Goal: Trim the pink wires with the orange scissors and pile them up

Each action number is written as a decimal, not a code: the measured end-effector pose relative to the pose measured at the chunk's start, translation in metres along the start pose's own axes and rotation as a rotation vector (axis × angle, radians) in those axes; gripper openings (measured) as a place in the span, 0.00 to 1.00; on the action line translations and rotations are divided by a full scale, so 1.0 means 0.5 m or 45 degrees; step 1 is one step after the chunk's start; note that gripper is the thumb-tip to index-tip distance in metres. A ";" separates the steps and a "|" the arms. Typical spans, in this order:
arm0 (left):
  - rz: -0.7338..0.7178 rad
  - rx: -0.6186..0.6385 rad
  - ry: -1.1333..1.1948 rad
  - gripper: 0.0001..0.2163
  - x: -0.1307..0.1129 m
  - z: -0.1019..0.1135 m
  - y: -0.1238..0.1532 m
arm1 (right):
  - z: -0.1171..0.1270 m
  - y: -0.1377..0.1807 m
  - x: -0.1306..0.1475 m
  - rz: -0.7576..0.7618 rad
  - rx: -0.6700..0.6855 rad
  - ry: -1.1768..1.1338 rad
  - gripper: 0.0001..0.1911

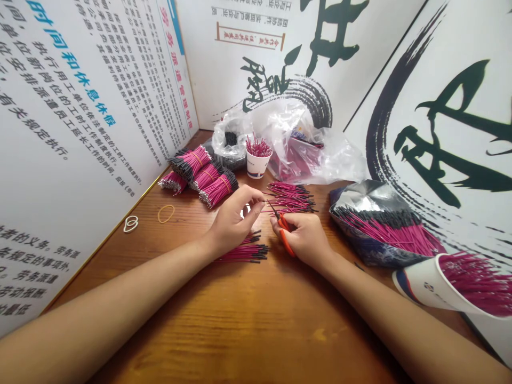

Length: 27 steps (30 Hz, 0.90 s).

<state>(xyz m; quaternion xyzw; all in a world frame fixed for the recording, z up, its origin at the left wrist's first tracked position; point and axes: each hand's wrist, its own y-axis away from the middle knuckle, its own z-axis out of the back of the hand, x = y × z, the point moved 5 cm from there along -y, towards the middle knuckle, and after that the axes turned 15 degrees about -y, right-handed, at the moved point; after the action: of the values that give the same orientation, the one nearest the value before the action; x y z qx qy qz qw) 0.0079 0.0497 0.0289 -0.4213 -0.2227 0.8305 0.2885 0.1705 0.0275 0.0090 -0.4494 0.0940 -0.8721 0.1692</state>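
My left hand point(236, 216) is closed, thumb and forefinger pinched at the end of a thin wire, mostly hidden by the fingers. In my right hand point(306, 237) are small orange-handled pliers point(285, 234), their slim dark jaws pointing up-left to the left fingertips. Below the left hand lies a row of pink wires point(246, 253) with black ends, partly covered by that hand. Just beyond both hands spreads a loose pile of pink wires point(292, 196) on the wooden table point(240, 320).
Banded wire bundles point(218, 188) lie back left, near a tan rubber band point(166, 213) and white bands point(130, 224). Behind stand a paper cup of wires point(258, 160) and clear plastic bags point(340, 157). At right are an open wire bag point(360, 250) and a tilted cup point(424, 282). Printed panels enclose the table.
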 end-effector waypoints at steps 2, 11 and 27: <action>-0.003 -0.001 -0.004 0.03 -0.001 0.001 -0.001 | 0.000 0.000 0.001 0.003 0.002 0.014 0.22; 0.015 0.012 0.013 0.03 -0.001 -0.001 0.000 | 0.002 -0.004 0.002 -0.005 0.012 0.042 0.22; 0.143 0.041 0.149 0.05 -0.004 -0.002 0.001 | -0.001 -0.004 0.003 -0.057 0.039 0.093 0.20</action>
<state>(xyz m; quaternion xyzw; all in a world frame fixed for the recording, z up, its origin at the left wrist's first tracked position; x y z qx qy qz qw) 0.0094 0.0481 0.0292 -0.4763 -0.1680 0.8228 0.2607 0.1690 0.0289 0.0104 -0.4167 0.0769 -0.8928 0.1530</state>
